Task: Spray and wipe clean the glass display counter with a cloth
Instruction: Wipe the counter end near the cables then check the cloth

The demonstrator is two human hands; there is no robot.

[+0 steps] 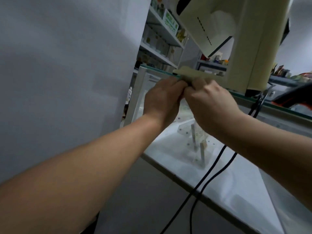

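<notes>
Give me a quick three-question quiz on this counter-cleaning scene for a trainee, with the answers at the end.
1. True or false: only the left hand grips the cloth.
2. Where is the cloth? A) on the floor B) at the top glass edge of the counter C) on a shelf
3. What hangs down in front of the counter?

Key
1. False: the right hand grips it too.
2. B
3. Black cables.
</notes>
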